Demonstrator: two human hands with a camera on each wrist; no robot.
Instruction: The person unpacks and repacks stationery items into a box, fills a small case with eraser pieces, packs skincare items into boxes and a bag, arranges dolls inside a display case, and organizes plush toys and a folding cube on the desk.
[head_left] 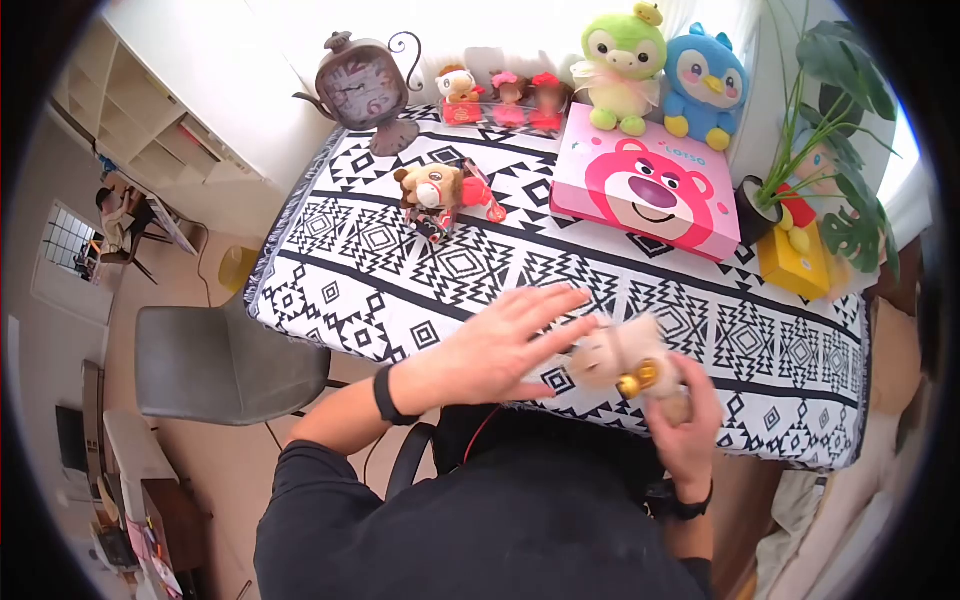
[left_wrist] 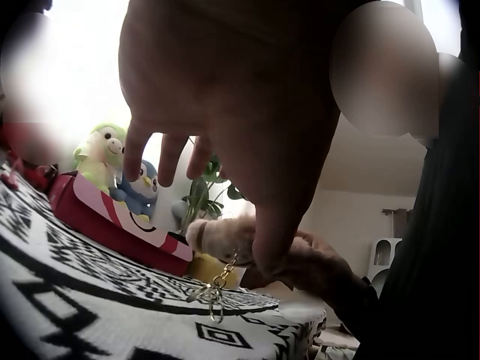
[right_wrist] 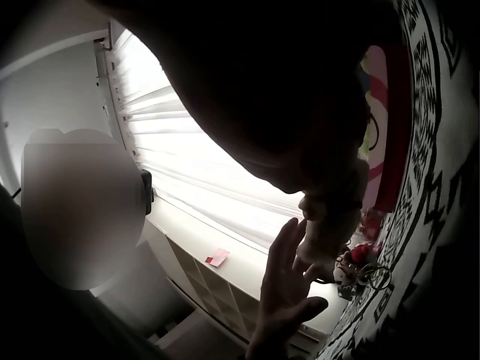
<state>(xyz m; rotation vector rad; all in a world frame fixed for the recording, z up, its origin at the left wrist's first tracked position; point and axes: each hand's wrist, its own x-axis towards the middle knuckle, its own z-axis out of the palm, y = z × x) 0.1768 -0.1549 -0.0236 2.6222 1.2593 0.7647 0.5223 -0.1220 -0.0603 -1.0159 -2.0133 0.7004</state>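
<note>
My right hand (head_left: 690, 425) grips the lower part of a small cream plush keychain (head_left: 602, 362) above the front of the table, with a gold bell (head_left: 630, 385) on the toy's front. In the left wrist view a gold chain with a ring (left_wrist: 217, 292) dangles from it. My left hand (head_left: 495, 345), fingers outstretched, is beside the toy's head, fingertips right at it. Farther back on the cloth, left of centre, lies a brown plush horse (head_left: 430, 187) with red and black pieces next to it.
A pink bear box (head_left: 650, 185) stands behind, carrying green and blue plush toys (head_left: 705, 85). An ornate clock (head_left: 365, 90) and a row of small dolls (head_left: 508, 95) line the back. At the right are a potted plant (head_left: 765, 200) and a yellow box (head_left: 795, 260). A grey chair (head_left: 225, 360) is left.
</note>
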